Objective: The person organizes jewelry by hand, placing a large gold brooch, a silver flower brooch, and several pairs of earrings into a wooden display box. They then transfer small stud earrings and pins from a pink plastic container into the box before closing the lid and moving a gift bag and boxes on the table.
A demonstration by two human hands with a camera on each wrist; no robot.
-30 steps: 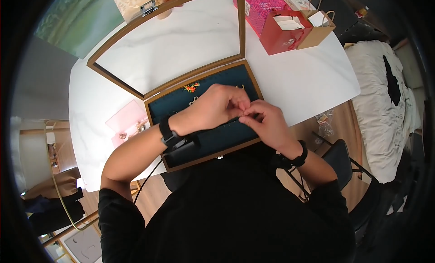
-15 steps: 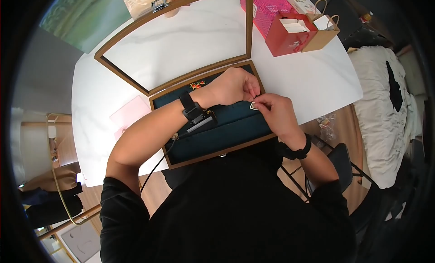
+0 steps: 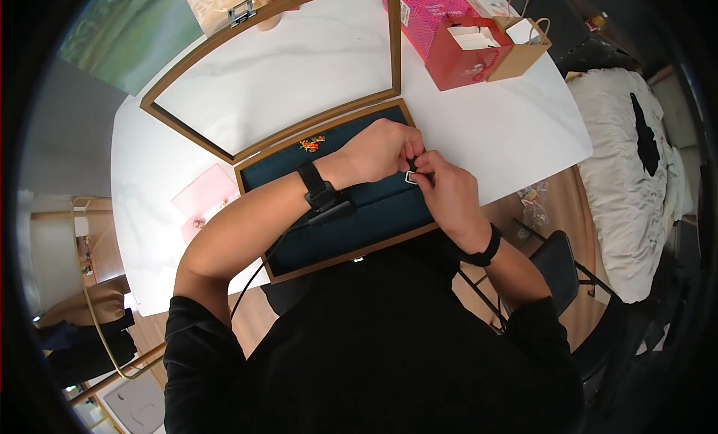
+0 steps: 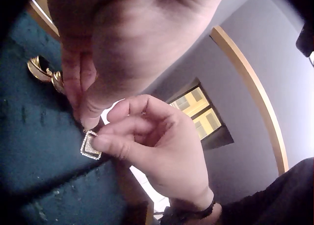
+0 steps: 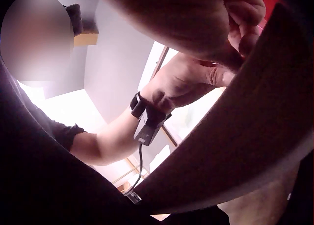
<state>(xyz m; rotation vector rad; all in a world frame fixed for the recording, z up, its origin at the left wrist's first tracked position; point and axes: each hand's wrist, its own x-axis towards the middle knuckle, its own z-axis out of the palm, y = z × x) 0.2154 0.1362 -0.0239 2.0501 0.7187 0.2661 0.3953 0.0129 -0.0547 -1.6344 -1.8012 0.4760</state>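
Observation:
Over the right part of a green-lined wooden display case [image 3: 329, 243], both hands meet at a small square jewellery piece [image 4: 91, 145] edged with clear stones. My right hand [image 3: 455, 198] pinches it, thumb on its face in the left wrist view. My left hand [image 3: 374, 154] reaches in from the left, its thumb and finger pinching the piece's upper end. A gold ribbon-shaped jewellery piece [image 4: 41, 70] lies on the lining beside my left fingers. Farther left in the case sits a red and orange flower-like ornament [image 3: 312, 143]. In the right wrist view the jewellery is hidden.
The case's framed lid [image 3: 397, 41] stands raised at the back. A pink tray-like box [image 3: 200, 193] with small jewellery lies left of the case. At the back right stand a red paper bag [image 3: 460, 64], a brown paper bag [image 3: 520, 64] and a pink patterned box [image 3: 422, 19].
Both hands have shifted up and to the right over the case. The square piece, hidden one second ago, now shows at the fingertips.

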